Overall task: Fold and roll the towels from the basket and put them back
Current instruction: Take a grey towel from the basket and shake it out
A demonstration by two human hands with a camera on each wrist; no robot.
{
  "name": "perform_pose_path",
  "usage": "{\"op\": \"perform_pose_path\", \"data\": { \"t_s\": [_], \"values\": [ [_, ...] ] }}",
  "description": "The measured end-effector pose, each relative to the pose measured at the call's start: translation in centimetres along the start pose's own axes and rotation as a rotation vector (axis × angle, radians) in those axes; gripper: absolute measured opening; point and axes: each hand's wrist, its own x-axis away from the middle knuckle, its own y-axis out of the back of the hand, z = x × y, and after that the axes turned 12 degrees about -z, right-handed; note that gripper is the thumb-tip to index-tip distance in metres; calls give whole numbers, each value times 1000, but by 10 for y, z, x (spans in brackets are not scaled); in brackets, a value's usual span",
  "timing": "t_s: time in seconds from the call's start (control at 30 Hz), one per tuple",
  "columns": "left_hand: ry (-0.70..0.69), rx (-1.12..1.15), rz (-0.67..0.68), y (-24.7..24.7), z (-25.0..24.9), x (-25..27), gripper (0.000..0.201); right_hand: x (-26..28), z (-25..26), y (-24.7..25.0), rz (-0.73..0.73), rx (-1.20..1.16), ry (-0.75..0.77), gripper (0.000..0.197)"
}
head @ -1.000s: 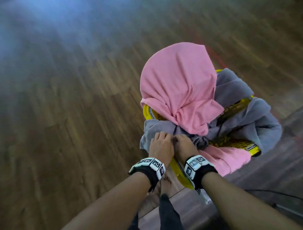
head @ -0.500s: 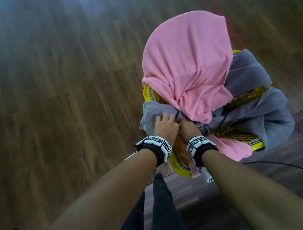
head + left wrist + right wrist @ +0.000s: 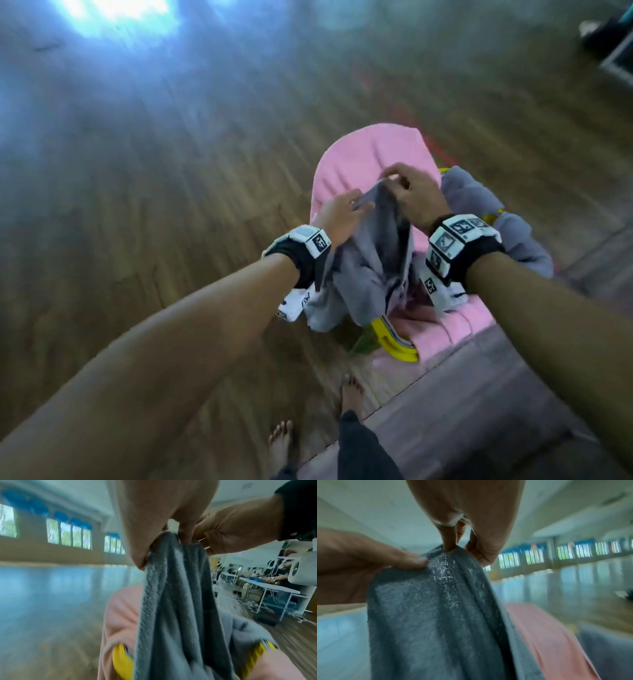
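I am standing on a wood floor (image 3: 137, 205) and looking down at my two hands. My left hand (image 3: 337, 214) and my right hand (image 3: 416, 195) are close together, almost touching. Both hold the top edge of a grey towel (image 3: 373, 260). My left thumb and fingers pinch one bit of the edge. My right fingers (image 3: 449, 539) pinch the bit right next to it. So both hands are closed on the towel, not open.

The grey towel hangs down from my hands in soft folds. It is up in the air, above the basket. Its low end hangs near the yellow rim of the basket (image 3: 400, 339). I cannot tell if that end still touches the basket.

The basket is on the floor in front of my feet (image 3: 281, 445). It is yellow. A pink towel (image 3: 363, 154) is draped over the far side of it and stands up like a hood behind my hands. More pink cloth hangs over the near side, on my right. Another grey towel (image 3: 513, 233) hangs over the right side of the basket.

I have black bands with white blocks on both wrists. My feet are bare.

From my left wrist I can see windows (image 3: 68, 534) along a far wall, and white tables (image 3: 267, 588) off to the right side of the room
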Motion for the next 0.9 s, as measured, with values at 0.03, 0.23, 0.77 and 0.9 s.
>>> {"op": "perform_pose_path", "data": {
  "t_s": [0.03,0.23,0.77,0.9],
  "values": [
    [-41,51,5,24,-14,-4,21,-4,29,8,-37,-21,37,14],
    [-388,186,-215,194,-120,-5,38,-35,207,56,-207,-198,215,8],
    [-517,357,-208,393,-193,119,20,50,404,107,-60,-337,616,22],
    [-540,337,-296,376,-180,128,27,70,391,78,53,-526,490,15]
  ]
}}
